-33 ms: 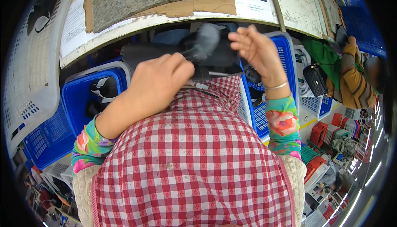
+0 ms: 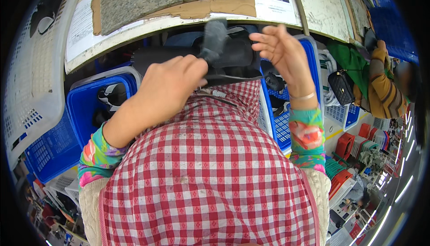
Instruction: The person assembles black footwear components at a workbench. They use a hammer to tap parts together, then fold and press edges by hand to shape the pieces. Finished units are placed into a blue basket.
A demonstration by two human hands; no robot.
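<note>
Nearest the camera, a red-checked apron (image 2: 206, 179) fills the lower view; above its top edge, the left hand (image 2: 172, 84) is curled tight around a dark shoe piece (image 2: 233, 60), while the right hand (image 2: 284, 51) hovers open, fingers spread, just beside it; blue crates (image 2: 85, 107) sit beneath; beyond lies the pale worktable (image 2: 322, 8).

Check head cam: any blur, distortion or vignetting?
Head view: heavy fisheye, the bench edge bows and the corners go black. Motion blur on the dark piece above the left hand; the right hand is fairly sharp. Lighting is even, with no strong glare.
</note>
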